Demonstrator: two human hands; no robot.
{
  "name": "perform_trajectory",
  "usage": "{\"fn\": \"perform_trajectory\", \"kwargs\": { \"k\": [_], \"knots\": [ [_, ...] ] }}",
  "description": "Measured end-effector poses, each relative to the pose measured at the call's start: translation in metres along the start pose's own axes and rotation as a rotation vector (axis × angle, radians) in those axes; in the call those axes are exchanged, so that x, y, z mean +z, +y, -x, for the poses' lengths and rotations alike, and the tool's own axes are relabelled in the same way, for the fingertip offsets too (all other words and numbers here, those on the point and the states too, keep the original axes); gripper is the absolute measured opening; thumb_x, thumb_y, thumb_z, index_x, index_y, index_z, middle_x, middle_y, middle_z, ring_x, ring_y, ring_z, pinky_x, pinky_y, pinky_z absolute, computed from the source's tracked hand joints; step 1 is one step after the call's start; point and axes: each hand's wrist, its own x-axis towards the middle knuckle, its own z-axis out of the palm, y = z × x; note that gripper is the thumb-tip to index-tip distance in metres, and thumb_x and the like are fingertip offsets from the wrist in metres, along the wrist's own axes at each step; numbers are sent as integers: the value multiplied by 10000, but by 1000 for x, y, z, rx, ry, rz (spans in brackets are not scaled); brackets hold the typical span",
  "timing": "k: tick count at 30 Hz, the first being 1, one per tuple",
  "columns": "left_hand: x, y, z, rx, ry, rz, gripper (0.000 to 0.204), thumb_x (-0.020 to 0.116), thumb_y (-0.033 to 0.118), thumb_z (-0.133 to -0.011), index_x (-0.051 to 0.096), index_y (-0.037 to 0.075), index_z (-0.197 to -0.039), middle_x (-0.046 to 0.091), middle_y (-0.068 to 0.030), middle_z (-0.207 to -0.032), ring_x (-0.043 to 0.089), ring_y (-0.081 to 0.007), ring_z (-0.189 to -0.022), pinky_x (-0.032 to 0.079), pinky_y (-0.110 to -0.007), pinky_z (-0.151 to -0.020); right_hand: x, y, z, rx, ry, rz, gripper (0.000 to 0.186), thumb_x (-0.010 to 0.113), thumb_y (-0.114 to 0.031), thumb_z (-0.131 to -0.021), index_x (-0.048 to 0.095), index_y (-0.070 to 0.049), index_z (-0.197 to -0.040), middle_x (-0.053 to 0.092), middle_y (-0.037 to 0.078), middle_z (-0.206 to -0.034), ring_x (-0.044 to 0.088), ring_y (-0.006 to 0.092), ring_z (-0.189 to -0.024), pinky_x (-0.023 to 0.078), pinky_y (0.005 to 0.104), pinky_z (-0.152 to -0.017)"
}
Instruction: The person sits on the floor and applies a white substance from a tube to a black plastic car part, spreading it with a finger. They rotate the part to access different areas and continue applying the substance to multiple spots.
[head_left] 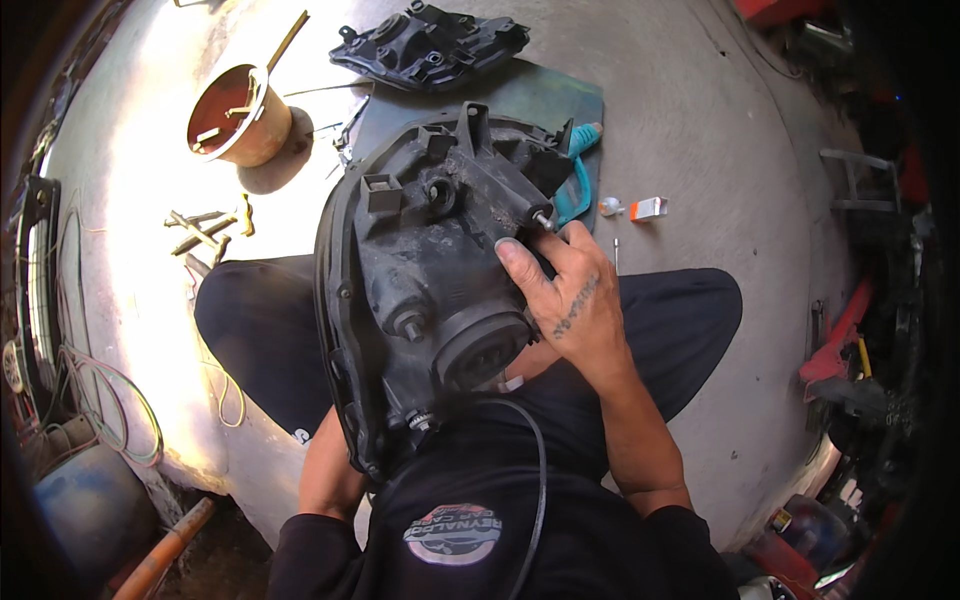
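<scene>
My right hand (570,290) lay half-curled on the back of the black headlight housing (420,290), propped upright on my lap. My left hand was hidden behind it. It seemed bulky, rigid plastic, best gripped by its rim.

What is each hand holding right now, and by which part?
The right hand grips the black headlight housing at its rear right edge, fingers beside a metal stud. The left hand is hidden behind the housing; its hold cannot be told.
</scene>
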Motion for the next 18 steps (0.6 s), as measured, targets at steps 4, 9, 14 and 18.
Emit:
{"fn": "perform_trajectory", "kwargs": {
  "k": [4,9,14,18],
  "knots": [
    [-11,2,5,-8,2,12,676,314,550,-1133,440,85,-1607,438,-173,-1634,403,-310,-1508,315,-486,-1234,-7,-1,-1,-45,-37,54,430,692,-452,-990,776,-65,-1160,601,228,-948,663,429,-883,533,503,-781],
    [-39,10,34,-28,25,14,676,317,550,-1132,441,84,-1606,442,-174,-1630,410,-311,-1501,322,-486,-1229,-13,-23,5,-77,-60,101,478,720,-411,-963,734,-62,-1289,604,233,-980,669,426,-891,543,497,-775],
    [-42,5,40,-28,35,18,676,319,551,-1131,442,83,-1604,446,-174,-1625,416,-311,-1494,330,-486,-1223,-17,-30,9,-100,-74,168,506,745,-383,-934,724,-51,-1315,604,232,-990,681,422,-913,552,493,-768],
    [-41,1,37,-27,27,21,676,321,551,-1131,443,82,-1602,449,-175,-1621,422,-312,-1489,335,-486,-1219,-21,-38,10,-87,-95,170,529,775,-386,-902,728,-41,-1300,609,229,-994,685,419,-927,556,488,-756]
  ]
}}
